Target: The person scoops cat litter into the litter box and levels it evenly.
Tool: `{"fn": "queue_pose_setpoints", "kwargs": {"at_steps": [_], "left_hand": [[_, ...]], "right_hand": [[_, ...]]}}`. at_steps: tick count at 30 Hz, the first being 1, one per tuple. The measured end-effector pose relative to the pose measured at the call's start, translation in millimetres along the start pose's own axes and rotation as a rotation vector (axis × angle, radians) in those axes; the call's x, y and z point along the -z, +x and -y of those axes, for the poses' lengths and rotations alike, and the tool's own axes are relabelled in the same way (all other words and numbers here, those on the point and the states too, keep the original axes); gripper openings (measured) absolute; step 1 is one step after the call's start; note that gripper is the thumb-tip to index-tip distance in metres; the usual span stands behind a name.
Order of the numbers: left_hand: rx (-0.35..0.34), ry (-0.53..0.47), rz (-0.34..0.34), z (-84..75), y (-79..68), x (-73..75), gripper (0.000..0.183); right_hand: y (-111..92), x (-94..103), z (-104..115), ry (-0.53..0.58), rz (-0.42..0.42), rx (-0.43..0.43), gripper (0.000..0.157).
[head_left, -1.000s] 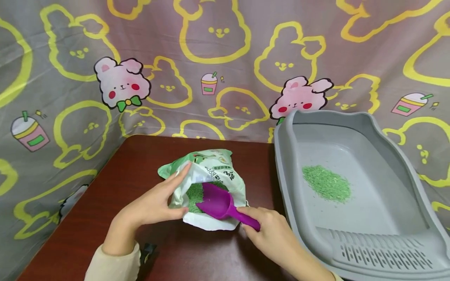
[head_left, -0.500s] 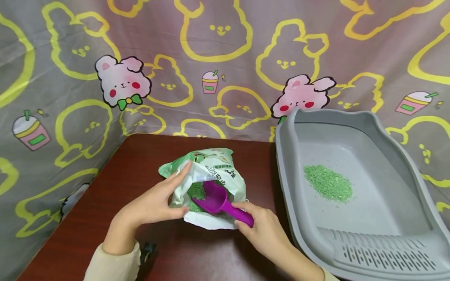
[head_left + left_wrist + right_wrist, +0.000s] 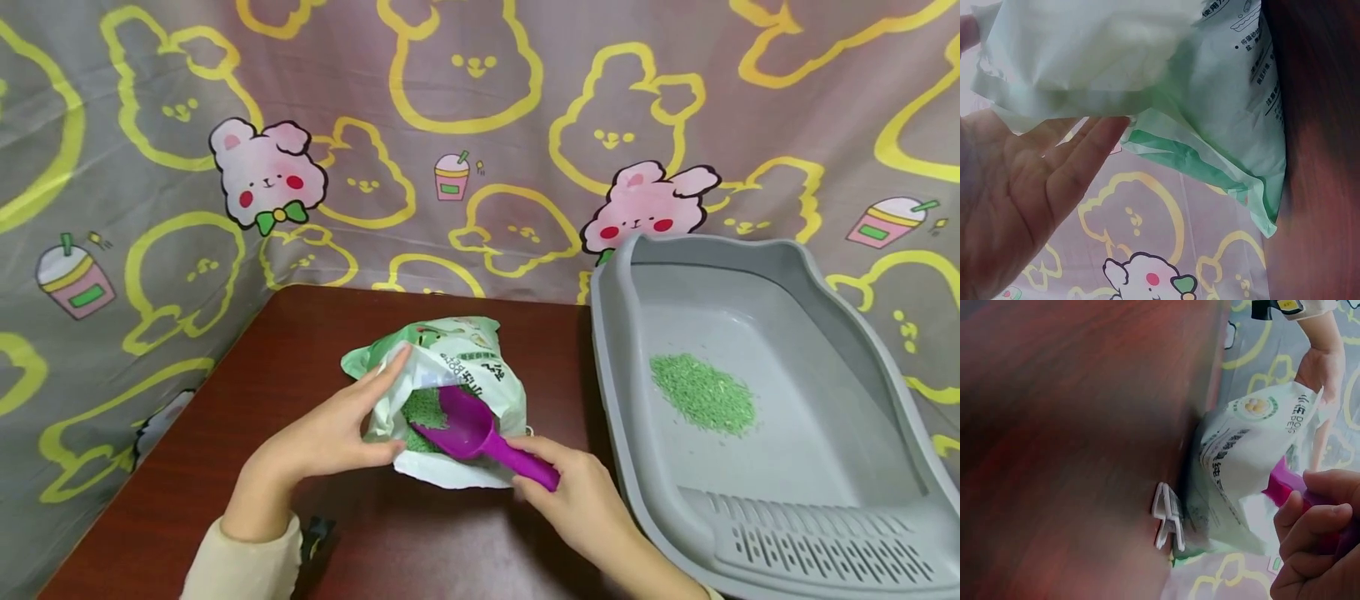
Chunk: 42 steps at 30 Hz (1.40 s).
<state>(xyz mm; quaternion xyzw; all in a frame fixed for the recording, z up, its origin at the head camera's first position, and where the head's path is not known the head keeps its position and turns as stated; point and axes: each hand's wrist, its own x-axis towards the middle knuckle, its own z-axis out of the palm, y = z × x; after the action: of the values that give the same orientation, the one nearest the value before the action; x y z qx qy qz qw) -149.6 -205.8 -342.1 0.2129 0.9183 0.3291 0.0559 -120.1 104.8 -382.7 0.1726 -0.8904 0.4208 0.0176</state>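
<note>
An open bag of green cat litter pellets (image 3: 424, 410), white and pale green, lies on the dark red-brown table with its mouth facing me. My left hand (image 3: 322, 437) holds the bag's (image 3: 491, 362) mouth spread at its left side, thumb at the lower edge and index finger along the upper edge. In the left wrist view its other fingers (image 3: 1094, 150) lie against the bag's outside. My right hand (image 3: 581, 492) grips the handle of a purple scoop (image 3: 465, 425). The scoop's bowl is inside the bag's mouth, its front edge against the pellets.
A grey litter box (image 3: 613, 367) stands at the right, with a heap of green pellets (image 3: 705, 396) on its floor. A white clip (image 3: 1166, 515) is beside the bag in the right wrist view. A patterned curtain (image 3: 510, 100) hangs behind the table.
The scoop first goes further left into the bag, then its handle and my right hand come back slightly right. My left hand and the bag stay in place.
</note>
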Motion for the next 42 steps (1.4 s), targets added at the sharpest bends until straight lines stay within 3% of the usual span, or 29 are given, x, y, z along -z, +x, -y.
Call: {"fn": "queue_pose_setpoints", "kwargs": {"at_steps": [5,10,14,22,42], "left_hand": [[0.009,-0.018,0.0,1.0,-1.5,0.1,0.109],[0.014,-0.026,0.003,0.9,-2.0,0.0,0.11],[0.015,-0.027,0.005,0.6,-2.2,0.6,0.11],[0.014,-0.036,0.008,1.1,-1.5,1.9,0.109],[-0.02,-0.013,-0.001,3.7,2.0,-0.3,0.111]], "right_hand": [[-7,1.8,-4,0.022,-0.001,0.013,0.042],[-11,-1.4,-11,0.143,-0.008,-0.004,0.042],[-14,-4.1,-18,0.209,-0.043,0.056,0.044],[-18,-1.7,-22,0.225,-0.067,0.175,0.044],[-31,5.9,-23,0.257,-0.097,0.208,0.042]]}}
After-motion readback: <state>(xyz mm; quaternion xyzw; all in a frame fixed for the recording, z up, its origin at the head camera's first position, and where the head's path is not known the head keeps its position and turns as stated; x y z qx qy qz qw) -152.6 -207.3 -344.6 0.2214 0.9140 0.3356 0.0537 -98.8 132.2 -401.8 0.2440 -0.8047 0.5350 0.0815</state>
